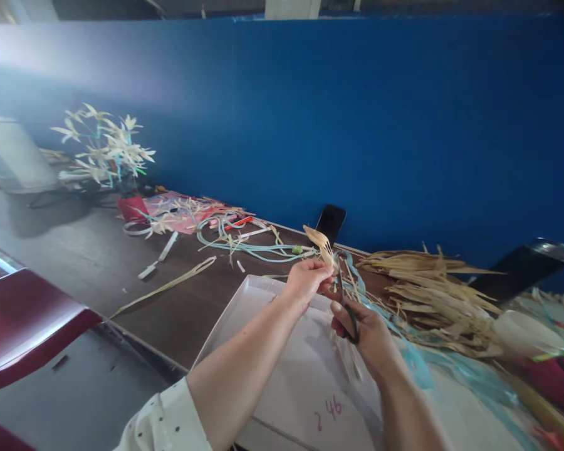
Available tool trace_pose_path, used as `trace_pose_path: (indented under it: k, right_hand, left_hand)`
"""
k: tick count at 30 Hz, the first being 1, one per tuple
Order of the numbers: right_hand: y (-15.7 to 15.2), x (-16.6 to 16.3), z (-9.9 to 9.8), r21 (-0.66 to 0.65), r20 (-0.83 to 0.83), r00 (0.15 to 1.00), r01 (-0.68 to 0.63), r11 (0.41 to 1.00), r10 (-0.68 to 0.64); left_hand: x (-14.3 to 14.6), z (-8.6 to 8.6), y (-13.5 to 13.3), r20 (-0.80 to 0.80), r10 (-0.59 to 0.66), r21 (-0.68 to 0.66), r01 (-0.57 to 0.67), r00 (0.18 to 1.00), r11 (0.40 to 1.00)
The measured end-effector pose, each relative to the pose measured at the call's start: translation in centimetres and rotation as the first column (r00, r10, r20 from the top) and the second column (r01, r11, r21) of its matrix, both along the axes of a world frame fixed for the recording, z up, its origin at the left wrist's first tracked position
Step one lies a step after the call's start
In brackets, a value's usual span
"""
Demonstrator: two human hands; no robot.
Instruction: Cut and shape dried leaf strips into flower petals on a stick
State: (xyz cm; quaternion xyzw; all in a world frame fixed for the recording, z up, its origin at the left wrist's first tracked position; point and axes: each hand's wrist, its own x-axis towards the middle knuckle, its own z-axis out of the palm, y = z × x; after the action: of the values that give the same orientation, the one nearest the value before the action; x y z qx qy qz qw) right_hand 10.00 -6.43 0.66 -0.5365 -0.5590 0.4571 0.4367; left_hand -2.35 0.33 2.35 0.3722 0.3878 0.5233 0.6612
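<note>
My left hand (307, 279) is closed in a pinch on a dried straw-coloured leaf piece (320, 242) that sticks up from its fingers. Just to the right, my right hand (364, 335) grips black-handled scissors (346, 300), whose blades point up at the base of the leaf piece. Both hands hover over a white cardboard box (286, 388) with pink writing on it. Thin straw strips hang below the right hand.
A heap of dried leaves (432, 297) lies right of the hands. Light blue cords (249, 245), a black phone (330, 223) against the blue wall and a vase of straw flowers (110, 150) stand further along the dark table (75, 257). A white bowl (526, 332) sits far right.
</note>
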Motion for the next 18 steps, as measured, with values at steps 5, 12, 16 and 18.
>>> trace_pose_path:
  k: [5, 12, 16, 18]
  right_hand:
    - [0.08, 0.14, -0.18, 0.003, 0.021, 1.000, -0.012, 1.000, 0.012]
    - [0.06, 0.11, -0.13, 0.005, 0.036, 0.999, 0.003, 1.000, -0.003]
    - [0.09, 0.08, -0.16, -0.011, 0.037, 0.999, 0.011, 1.000, -0.011]
    - [0.07, 0.05, -0.22, -0.012, 0.036, 0.999, 0.011, 1.000, -0.011]
  left_hand:
    - [-0.05, 0.28, -0.10, -0.010, 0.002, -0.011, -0.002, 1.000, 1.000]
    - [-0.14, 0.40, -0.18, -0.022, -0.003, -0.007, 0.003, 1.000, 1.000]
    - [-0.15, 0.38, -0.16, -0.032, -0.005, -0.004, 0.005, 0.999, 1.000]
    - [-0.16, 0.30, -0.09, -0.050, 0.005, 0.008, -0.004, 0.999, 1.000]
